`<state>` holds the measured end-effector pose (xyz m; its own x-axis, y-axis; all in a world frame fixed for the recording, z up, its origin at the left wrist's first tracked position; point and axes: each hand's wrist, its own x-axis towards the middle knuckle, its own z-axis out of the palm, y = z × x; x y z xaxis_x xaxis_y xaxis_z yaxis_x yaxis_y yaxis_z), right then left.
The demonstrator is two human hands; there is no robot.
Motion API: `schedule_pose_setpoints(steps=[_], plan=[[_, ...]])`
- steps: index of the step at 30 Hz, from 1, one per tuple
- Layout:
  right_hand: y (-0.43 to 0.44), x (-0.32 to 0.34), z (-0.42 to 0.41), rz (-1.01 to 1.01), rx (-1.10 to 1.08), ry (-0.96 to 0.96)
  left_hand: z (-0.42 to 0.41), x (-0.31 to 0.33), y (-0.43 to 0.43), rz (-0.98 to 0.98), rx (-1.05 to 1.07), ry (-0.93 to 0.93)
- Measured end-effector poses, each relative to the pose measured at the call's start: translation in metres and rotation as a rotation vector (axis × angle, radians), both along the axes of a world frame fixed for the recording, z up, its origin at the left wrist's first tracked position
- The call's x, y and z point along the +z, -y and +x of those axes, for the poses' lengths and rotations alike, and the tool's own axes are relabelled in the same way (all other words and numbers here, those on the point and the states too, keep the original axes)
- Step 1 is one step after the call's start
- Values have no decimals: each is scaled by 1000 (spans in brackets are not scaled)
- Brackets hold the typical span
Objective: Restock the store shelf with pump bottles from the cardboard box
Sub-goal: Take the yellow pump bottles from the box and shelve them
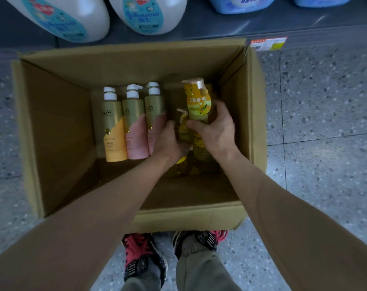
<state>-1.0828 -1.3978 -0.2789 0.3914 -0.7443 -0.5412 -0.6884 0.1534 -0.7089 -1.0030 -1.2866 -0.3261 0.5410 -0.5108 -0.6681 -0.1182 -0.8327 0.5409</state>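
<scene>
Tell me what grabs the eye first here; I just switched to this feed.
Two hands deep in the open cardboard box: the right hand grips a yellow pump bottle, held highest, and the left hand holds a second yellow bottle beside it. Left of them, three gold Olay bottles line the far wall. White Johnson's bottles sit on the shelf beyond.

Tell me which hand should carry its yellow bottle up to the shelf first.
Right. The right hand grips the tall yellow bottle, whose pump rises highest in the box. The left hand holds the lower yellow bottle, deeper and partly hidden.
</scene>
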Motion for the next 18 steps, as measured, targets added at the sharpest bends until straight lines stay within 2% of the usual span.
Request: schedule_pose_setpoints(steps=[3, 9, 14, 18], plan=[[-8, 29, 2, 37, 13, 58, 12, 27, -15, -91, 104, -51], [-9, 122, 8, 137, -42, 201, 52, 134, -30, -179, 80, -32], [-3, 229, 1, 153, -135, 308, 68, 257, -35, -277, 3, 19], [-1, 350, -4, 140, -138, 364, 70, 389, -32, -378, 13, 12]])
